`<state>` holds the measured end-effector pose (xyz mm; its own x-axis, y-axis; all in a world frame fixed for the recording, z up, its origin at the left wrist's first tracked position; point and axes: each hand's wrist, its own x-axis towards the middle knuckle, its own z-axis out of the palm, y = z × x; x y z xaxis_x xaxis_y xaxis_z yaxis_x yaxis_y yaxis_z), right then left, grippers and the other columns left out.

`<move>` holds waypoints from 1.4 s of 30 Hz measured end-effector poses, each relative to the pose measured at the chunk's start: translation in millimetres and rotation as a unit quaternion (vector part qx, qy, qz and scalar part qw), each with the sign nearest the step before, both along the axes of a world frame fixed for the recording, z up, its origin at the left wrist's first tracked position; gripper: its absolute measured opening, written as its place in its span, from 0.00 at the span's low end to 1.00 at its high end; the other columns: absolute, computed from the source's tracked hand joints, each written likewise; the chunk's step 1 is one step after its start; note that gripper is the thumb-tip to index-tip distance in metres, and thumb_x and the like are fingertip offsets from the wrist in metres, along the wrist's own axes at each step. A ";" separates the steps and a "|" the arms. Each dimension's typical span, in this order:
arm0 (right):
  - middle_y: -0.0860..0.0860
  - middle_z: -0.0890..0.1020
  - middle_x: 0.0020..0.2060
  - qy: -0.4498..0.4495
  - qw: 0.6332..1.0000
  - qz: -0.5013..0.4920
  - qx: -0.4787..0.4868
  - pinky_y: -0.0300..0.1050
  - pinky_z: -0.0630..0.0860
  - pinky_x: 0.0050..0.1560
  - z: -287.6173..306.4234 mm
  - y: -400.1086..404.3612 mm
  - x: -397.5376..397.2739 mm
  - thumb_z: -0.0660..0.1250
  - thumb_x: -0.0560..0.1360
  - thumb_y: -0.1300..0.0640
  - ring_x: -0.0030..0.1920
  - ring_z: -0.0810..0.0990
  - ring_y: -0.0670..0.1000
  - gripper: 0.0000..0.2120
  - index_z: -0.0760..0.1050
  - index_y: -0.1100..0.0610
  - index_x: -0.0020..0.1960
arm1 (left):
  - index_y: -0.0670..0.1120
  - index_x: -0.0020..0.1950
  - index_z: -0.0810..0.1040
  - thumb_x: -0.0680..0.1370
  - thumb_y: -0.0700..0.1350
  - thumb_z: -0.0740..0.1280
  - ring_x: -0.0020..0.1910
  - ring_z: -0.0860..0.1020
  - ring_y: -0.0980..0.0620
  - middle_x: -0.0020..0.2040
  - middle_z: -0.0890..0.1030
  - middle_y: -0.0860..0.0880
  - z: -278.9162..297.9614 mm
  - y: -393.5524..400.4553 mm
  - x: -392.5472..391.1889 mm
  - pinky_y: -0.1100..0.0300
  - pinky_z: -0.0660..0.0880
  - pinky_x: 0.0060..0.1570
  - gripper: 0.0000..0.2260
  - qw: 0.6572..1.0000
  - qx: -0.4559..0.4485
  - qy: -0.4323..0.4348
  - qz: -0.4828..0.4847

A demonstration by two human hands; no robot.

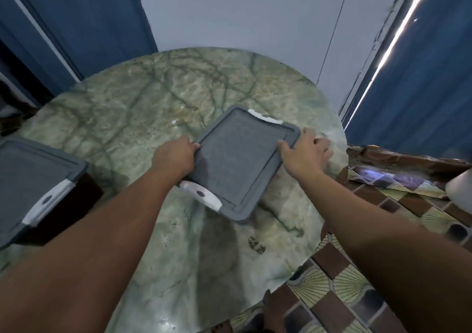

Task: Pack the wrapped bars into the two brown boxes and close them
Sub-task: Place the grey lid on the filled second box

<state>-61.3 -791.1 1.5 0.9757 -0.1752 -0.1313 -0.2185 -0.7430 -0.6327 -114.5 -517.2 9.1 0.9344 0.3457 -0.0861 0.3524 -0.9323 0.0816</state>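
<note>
A box with a grey lid point(240, 159) and white clip handles sits near the middle right of the round marble table point(143, 108). My left hand point(176, 155) grips the lid's left edge, and my right hand point(305, 154) grips its right edge, fingers curled over the rim. The lid hides the box body below it. A second box point(38, 179), dark brown with the same grey lid and a white clip, stands at the table's left edge. No wrapped bars are in view.
Blue doors stand at the back left point(76, 21) and at the right point(419, 82), with a pale wall between them. A patterned tile floor point(357, 281) lies to the right of the table. Part of a white object point(459, 189) shows at the right edge.
</note>
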 end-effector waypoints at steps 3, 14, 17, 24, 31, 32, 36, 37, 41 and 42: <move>0.59 0.72 0.67 0.049 0.984 -0.019 0.173 0.58 0.71 0.68 -14.5 19.5 -11.6 0.66 0.78 0.37 0.67 0.73 0.61 0.29 0.68 0.57 0.68 | 0.40 0.62 0.73 0.86 0.54 0.52 0.58 0.77 0.35 0.59 0.79 0.36 -0.2 3.6 -17.4 0.48 0.70 0.51 0.20 0.998 -0.043 -0.001 0.050; 0.56 0.79 0.50 0.034 0.983 0.114 0.142 0.52 0.73 0.51 -20.6 51.1 -5.2 0.56 0.85 0.45 0.52 0.79 0.59 0.16 0.69 0.58 0.56 | 0.41 0.64 0.66 0.83 0.52 0.57 0.52 0.75 0.42 0.56 0.74 0.42 -11.6 -5.5 -25.4 0.48 0.74 0.48 0.16 0.885 -0.388 -0.102 0.235; 0.55 0.78 0.49 0.023 0.982 0.138 0.124 0.54 0.76 0.51 -23.7 51.4 -1.5 0.56 0.85 0.46 0.50 0.79 0.59 0.15 0.69 0.58 0.59 | 0.41 0.61 0.66 0.86 0.52 0.53 0.46 0.72 0.44 0.47 0.72 0.45 -21.8 -17.0 -24.8 0.51 0.67 0.46 0.15 0.902 -0.328 -0.143 0.239; 0.56 0.78 0.50 0.013 0.982 0.168 0.090 0.56 0.77 0.53 -22.7 56.5 9.5 0.54 0.86 0.47 0.50 0.79 0.60 0.15 0.66 0.58 0.62 | 0.43 0.55 0.64 0.86 0.52 0.51 0.37 0.70 0.47 0.37 0.68 0.49 -25.0 -12.9 -14.7 0.52 0.65 0.43 0.13 0.918 -0.284 -0.151 0.233; 0.57 0.78 0.51 0.007 0.983 0.165 0.087 0.55 0.76 0.50 -24.4 73.2 32.5 0.52 0.86 0.47 0.49 0.79 0.59 0.13 0.65 0.56 0.60 | 0.41 0.57 0.66 0.87 0.52 0.51 0.33 0.67 0.51 0.37 0.68 0.48 -22.9 1.5 9.3 0.52 0.64 0.41 0.14 0.923 -0.269 -0.145 0.233; 0.56 0.78 0.50 0.006 0.983 0.161 0.087 0.55 0.76 0.50 -25.1 76.3 36.2 0.53 0.86 0.47 0.49 0.79 0.59 0.12 0.65 0.56 0.59 | 0.41 0.58 0.66 0.87 0.52 0.51 0.33 0.67 0.51 0.37 0.69 0.48 -22.7 3.8 13.2 0.52 0.64 0.41 0.14 0.925 -0.265 -0.143 0.231; 0.56 0.79 0.51 0.005 0.984 0.156 0.091 0.55 0.77 0.51 -26.5 86.7 55.5 0.53 0.86 0.46 0.49 0.79 0.58 0.14 0.66 0.56 0.60 | 0.39 0.62 0.67 0.87 0.51 0.51 0.39 0.70 0.46 0.44 0.71 0.44 -21.4 13.4 32.5 0.52 0.64 0.43 0.16 0.927 -0.265 -0.141 0.225; 0.56 0.78 0.51 0.005 0.984 0.153 0.095 0.55 0.76 0.52 -26.3 89.4 61.4 0.53 0.86 0.47 0.50 0.79 0.58 0.14 0.66 0.57 0.60 | 0.39 0.63 0.68 0.87 0.51 0.51 0.42 0.71 0.44 0.46 0.72 0.43 -21.5 16.5 38.7 0.52 0.64 0.44 0.17 0.926 -0.268 -0.141 0.225; 0.56 0.78 0.51 -0.008 0.985 0.144 0.089 0.55 0.76 0.53 -28.3 99.9 87.0 0.54 0.86 0.47 0.51 0.78 0.59 0.12 0.66 0.56 0.58 | 0.39 0.64 0.69 0.87 0.52 0.52 0.50 0.75 0.40 0.55 0.77 0.39 -23.6 28.7 67.1 0.53 0.65 0.46 0.17 0.923 -0.279 -0.145 0.222; 0.56 0.78 0.51 -0.011 0.986 0.142 0.088 0.56 0.76 0.54 -29.0 102.7 93.0 0.53 0.86 0.47 0.52 0.79 0.60 0.13 0.66 0.56 0.58 | 0.39 0.64 0.69 0.87 0.51 0.52 0.53 0.76 0.39 0.58 0.77 0.38 -23.6 31.1 74.2 0.53 0.64 0.46 0.17 0.923 -0.280 -0.147 0.220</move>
